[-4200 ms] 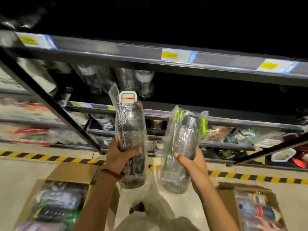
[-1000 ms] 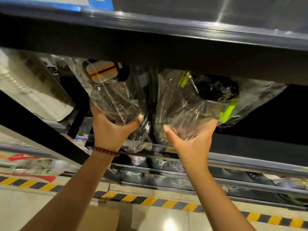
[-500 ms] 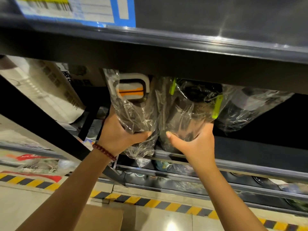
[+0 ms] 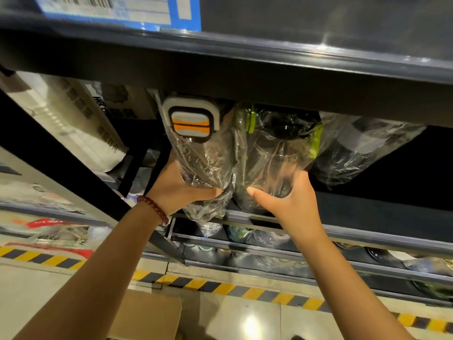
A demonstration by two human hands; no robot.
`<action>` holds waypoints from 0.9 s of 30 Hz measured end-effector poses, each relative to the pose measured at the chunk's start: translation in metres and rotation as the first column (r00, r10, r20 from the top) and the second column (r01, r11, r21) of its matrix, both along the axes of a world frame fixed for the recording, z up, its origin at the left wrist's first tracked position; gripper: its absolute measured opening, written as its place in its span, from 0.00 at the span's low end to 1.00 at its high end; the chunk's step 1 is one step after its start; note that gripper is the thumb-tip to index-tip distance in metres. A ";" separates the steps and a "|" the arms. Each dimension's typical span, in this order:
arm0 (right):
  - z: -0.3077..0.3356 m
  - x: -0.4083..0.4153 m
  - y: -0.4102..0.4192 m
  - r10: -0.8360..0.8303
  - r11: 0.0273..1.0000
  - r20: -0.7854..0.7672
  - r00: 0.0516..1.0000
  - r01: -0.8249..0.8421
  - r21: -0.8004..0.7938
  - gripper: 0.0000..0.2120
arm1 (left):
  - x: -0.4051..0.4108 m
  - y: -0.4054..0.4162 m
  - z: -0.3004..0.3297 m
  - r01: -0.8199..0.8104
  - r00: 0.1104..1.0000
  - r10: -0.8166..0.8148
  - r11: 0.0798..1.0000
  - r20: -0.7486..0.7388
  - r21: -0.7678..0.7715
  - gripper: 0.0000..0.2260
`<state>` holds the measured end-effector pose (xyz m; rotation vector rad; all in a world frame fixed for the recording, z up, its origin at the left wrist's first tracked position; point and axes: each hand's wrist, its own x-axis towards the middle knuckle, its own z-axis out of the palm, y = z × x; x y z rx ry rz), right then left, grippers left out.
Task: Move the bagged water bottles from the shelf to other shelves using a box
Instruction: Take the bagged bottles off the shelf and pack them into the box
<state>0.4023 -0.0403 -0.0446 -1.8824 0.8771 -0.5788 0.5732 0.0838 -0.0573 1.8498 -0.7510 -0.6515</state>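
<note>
Two hands, left hand (image 4: 180, 190) and right hand (image 4: 289, 202), grip bagged bottles (image 4: 208, 158) beside a third bag (image 4: 362, 148).

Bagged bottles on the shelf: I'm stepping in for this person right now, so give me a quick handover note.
Left hand: gripping the orange-lidded bagged bottle near its base.
Right hand: gripping the green-trimmed bagged bottle beside it.
Both bottles sit side by side at the shelf edge, next to another bagged bottle on the right.
Done: both bottles are up on this shelf.
Left: let go, then go back to the cardboard box on the floor.
</note>
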 end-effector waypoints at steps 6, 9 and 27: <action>-0.003 -0.003 -0.005 -0.033 0.997 -0.092 0.995 0.026 -0.074 0.22 | -0.012 0.005 -0.003 -0.126 0.992 0.127 0.986 0.004 -0.105 0.34; -0.007 -0.007 -0.010 -0.033 0.998 -0.094 0.995 0.027 -0.061 0.23 | -0.019 0.009 -0.011 -0.174 0.983 0.179 0.980 0.040 -0.101 0.45; -0.001 -0.007 -0.006 0.030 0.999 -0.016 0.999 -0.030 0.041 0.21 | -0.015 0.005 -0.009 -0.188 0.978 0.193 0.980 0.084 -0.071 0.30</action>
